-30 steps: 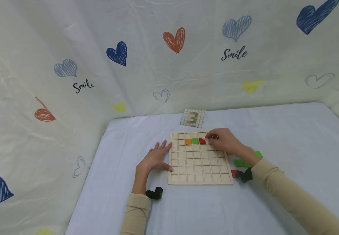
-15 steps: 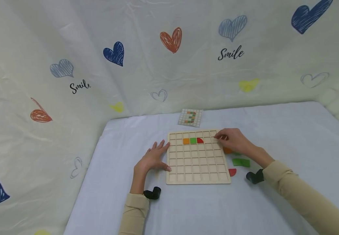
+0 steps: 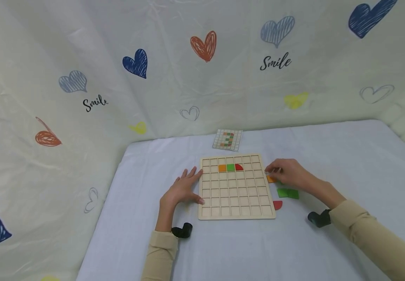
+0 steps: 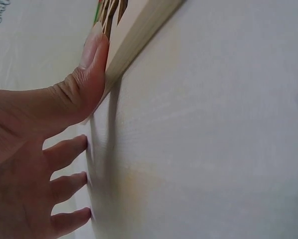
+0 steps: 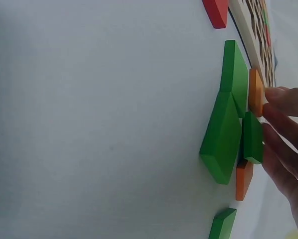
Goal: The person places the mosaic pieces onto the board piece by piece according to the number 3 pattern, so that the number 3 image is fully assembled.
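Note:
A wooden grid board [image 3: 237,212] lies on the white cloth. In its upper rows sit an orange square tile [image 3: 222,168], a green square tile [image 3: 230,167] and a red quarter-round tile [image 3: 239,167]. My left hand [image 3: 182,190] spreads its fingers at the board's left edge; in the left wrist view the thumb [image 4: 93,62] rests against that edge. My right hand [image 3: 290,171] is beside the board's right edge, fingers loosely bent. In the right wrist view its fingertips [image 5: 269,110] are at an orange tile [image 5: 255,89]; whether they touch it, I cannot tell.
Green tiles [image 3: 288,193] and a red quarter-round tile [image 3: 277,205] lie right of the board. Another orange tile [image 5: 243,179] and more green tiles [image 5: 221,137] show in the right wrist view. A printed pattern card [image 3: 227,140] lies behind the board.
My right hand has moved from beside the red tile on the board, rightward and toward me, to the loose tiles. My left hand stays at the board's edge. The head view has shifted slightly.

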A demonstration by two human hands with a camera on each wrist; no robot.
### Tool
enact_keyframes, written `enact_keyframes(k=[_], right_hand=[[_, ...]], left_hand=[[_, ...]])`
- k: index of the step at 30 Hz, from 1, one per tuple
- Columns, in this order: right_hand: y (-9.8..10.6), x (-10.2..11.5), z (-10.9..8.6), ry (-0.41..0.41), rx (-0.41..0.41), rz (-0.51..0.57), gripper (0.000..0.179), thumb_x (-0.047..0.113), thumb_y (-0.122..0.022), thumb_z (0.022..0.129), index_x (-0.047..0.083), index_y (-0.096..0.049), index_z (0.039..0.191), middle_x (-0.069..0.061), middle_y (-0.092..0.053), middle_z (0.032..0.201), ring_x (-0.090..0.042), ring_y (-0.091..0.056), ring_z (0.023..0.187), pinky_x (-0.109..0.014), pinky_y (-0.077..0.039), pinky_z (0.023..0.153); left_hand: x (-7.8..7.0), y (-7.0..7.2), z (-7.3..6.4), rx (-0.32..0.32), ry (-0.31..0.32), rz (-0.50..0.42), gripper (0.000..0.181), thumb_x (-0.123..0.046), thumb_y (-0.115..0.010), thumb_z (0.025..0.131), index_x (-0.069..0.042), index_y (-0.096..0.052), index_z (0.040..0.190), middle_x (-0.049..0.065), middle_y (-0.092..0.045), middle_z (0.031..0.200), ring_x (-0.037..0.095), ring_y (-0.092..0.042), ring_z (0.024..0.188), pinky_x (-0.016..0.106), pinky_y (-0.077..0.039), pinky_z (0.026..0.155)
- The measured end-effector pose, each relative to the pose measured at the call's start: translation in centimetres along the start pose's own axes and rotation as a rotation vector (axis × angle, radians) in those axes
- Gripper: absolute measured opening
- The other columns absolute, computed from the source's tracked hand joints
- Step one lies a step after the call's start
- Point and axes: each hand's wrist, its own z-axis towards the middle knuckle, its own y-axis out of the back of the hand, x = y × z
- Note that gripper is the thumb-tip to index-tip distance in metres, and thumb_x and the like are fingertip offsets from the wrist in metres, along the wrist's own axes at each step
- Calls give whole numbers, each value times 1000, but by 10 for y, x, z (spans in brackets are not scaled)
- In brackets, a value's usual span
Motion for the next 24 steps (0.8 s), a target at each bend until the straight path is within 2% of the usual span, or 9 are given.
enact_keyframes(k=[6, 12, 18, 24], right_hand=[[0, -3, -8, 12, 4, -6, 19, 3, -77, 87, 3, -77, 106, -2, -76, 97, -17, -66, 86, -33, -58, 75], [7, -6, -16, 3, 13, -18, 22, 5, -78, 87, 3, -77, 109, -3, -75, 101, -19, -66, 91, -36, -59, 79], [11, -12, -24, 25, 13, -51, 24, 4, -80, 84, 2, -77, 107, -6, -74, 102, -20, -63, 90, -31, -56, 74], [12, -16, -28, 18, 14, -109, 20, 7, -83, 83, 2, -78, 101, -11, -70, 105, -25, -64, 93, -36, -59, 78]], left_hand=[[-1, 1, 0, 1, 5, 16, 112, -32, -94, 72, -24, -29, 164, 4, -13, 173, 35, -2, 161, 57, -9, 130], [-1, 1, 1, -2, 3, 18, 113, -32, -94, 72, -23, -29, 164, 4, -13, 173, 36, -2, 161, 57, -9, 130], [-1, 0, 1, -6, 9, 8, 112, -31, -94, 72, -23, -30, 164, 4, -13, 173, 35, -2, 161, 57, -9, 130], [-2, -1, -1, 2, 15, -10, 112, -31, -94, 72, -24, -30, 164, 3, -13, 173, 34, -1, 161, 56, -7, 130]])
